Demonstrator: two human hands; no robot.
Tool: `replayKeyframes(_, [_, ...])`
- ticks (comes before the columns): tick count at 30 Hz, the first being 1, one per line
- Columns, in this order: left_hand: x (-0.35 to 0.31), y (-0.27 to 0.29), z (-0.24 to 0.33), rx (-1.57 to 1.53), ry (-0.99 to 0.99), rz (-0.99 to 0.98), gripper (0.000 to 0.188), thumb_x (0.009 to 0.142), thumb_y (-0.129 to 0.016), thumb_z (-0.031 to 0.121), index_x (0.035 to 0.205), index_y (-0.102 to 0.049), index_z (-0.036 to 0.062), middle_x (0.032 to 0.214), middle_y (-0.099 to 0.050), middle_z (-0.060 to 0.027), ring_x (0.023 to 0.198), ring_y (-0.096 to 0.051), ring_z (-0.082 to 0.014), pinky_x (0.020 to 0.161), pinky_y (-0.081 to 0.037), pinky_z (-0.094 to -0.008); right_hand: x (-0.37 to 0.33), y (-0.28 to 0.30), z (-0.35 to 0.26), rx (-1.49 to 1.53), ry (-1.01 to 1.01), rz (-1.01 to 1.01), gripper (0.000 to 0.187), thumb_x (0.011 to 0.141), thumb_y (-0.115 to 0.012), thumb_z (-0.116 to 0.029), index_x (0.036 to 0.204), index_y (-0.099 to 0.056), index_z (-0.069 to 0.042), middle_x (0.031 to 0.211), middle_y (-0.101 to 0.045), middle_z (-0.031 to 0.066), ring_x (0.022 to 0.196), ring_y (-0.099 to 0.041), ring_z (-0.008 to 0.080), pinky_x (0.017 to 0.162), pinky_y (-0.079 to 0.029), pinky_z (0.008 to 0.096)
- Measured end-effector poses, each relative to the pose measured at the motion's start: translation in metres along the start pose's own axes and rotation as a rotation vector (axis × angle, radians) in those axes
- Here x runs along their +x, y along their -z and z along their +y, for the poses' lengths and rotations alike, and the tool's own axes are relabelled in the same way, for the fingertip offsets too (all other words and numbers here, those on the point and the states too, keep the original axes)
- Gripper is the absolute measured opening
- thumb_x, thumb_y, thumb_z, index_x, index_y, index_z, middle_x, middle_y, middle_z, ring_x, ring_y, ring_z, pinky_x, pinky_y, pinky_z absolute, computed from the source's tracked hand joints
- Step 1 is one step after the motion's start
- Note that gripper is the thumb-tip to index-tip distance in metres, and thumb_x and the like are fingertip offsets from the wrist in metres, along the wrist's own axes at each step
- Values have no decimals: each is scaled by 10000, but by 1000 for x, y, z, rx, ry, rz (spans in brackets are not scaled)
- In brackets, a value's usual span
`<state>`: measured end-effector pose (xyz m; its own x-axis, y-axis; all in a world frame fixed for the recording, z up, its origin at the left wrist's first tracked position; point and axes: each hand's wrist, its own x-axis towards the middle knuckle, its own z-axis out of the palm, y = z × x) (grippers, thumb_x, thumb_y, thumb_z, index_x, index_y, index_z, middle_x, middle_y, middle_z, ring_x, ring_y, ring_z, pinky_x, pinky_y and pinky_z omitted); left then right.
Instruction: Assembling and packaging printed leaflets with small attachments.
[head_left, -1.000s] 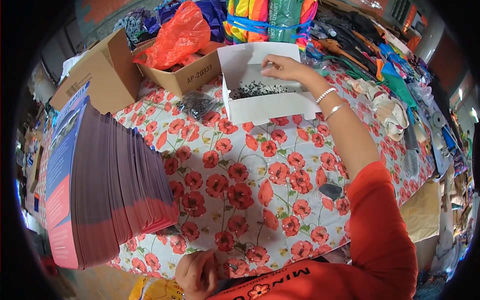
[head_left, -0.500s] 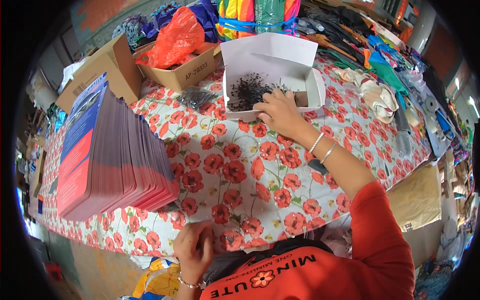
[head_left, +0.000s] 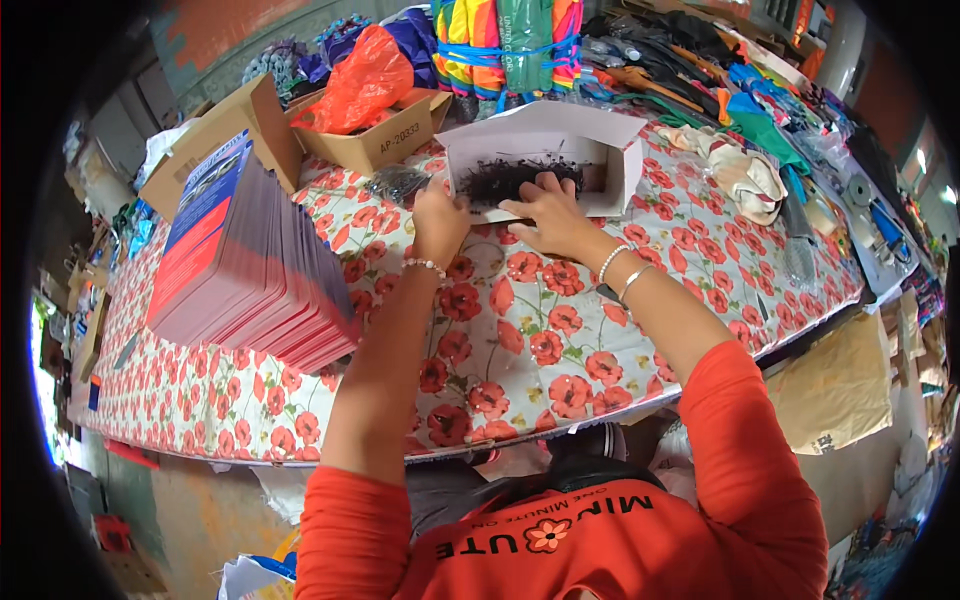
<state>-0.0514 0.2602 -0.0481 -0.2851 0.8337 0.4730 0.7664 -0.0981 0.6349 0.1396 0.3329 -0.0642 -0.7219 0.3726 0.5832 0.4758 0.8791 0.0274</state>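
Note:
A white cardboard box (head_left: 625,180) with its lid raised lies on the flowered tablecloth ahead of me. Inside is a tangled heap of thin black pieces (head_left: 500,182), too small to name surely. My right hand (head_left: 560,215) grips the front wall, its fingers bent over into the box beside the heap and its thumb outside. At the near left corner my left hand (head_left: 440,220) is closed on the box edge, fingertips partly hidden. Just left of that hand lies a clear bag of small dark pieces (head_left: 393,180).
A tall stack of printed blue and red cards (head_left: 265,270) stands at the left. Behind it are an open brown carton (head_left: 230,130) and a smaller carton (head_left: 385,140) holding an orange-red plastic bag (head_left: 365,80). Bundled colourful fabric (head_left: 505,50) sits at the back; crumpled cream cloth (head_left: 735,175) lies at the right.
My left hand has moved from the table's front edge up to the box's near left corner. The black pieces now spread wider across the box. My right hand stays at the front wall.

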Motion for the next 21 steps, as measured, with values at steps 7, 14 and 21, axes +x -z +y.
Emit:
replayKeyframes(7, [38, -49, -22, 195, 3, 206, 303, 729, -546, 57, 1011, -560, -50, 883, -602, -253, 749, -572, -408, 674, -480, -441, -18, 6, 26, 1, -57, 116, 323, 727, -563, -131, 1018, -683, -202, 1001, -581, 28, 934, -436, 288, 783, -341, 435])
replayKeyframes(14, [69, -48, -42, 216, 3, 392, 233, 770, -508, 56, 979, -547, -41, 821, -572, -250, 743, -572, -437, 655, -477, -469, 5, 1, 37, 141, -119, 183, 292, 724, -549, -60, 931, -713, -184, 953, -593, 11, 901, -445, 245, 787, -360, 424])
replayKeyframes(21, [57, -42, -36, 126, -1, 332, 215, 776, -486, 59, 944, -566, -47, 799, -603, -262, 718, -579, -424, 648, -473, -467, 12, -2, 48, 200, -66, 302, 174, 726, -538, -18, 787, -664, -122, 862, -562, 8, 832, -465, 220, 716, -381, 380])
